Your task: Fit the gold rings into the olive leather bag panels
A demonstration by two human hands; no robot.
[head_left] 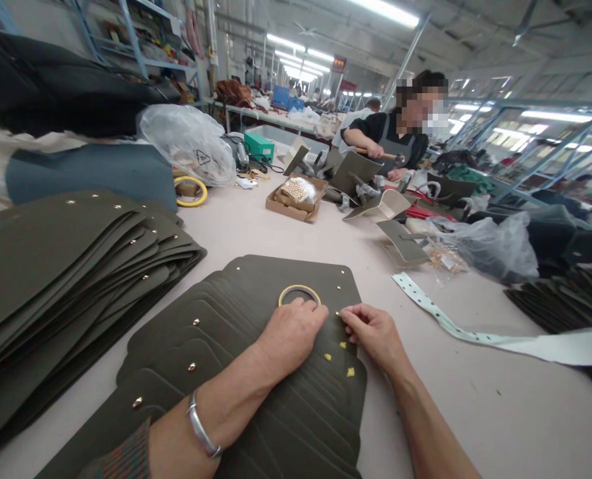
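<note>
Patterned sleeve (121, 459) and bangled forearm lie closest, crossing a fanned stack of dark panels (286, 399); to their left, a second panel pile (51, 266) lies with its studded ends staggered, perhaps so each sheet separates easily. The left hand (293, 336) is curled narrow over the near rim of a yellow tape roll (299, 288) on the stack, seemingly to keep it close and steady the top panel; whether it grips the roll, I cannot tell. Beside it, the right hand (376, 332) has thumb and forefinger drawn together at a small metal stud (338, 313), probably for precision, though any pinch is unclear. Yellow scraps (350, 372) lie just below; farther right, a dotted pale strip (445, 322) trails across the table (450, 412).
</note>
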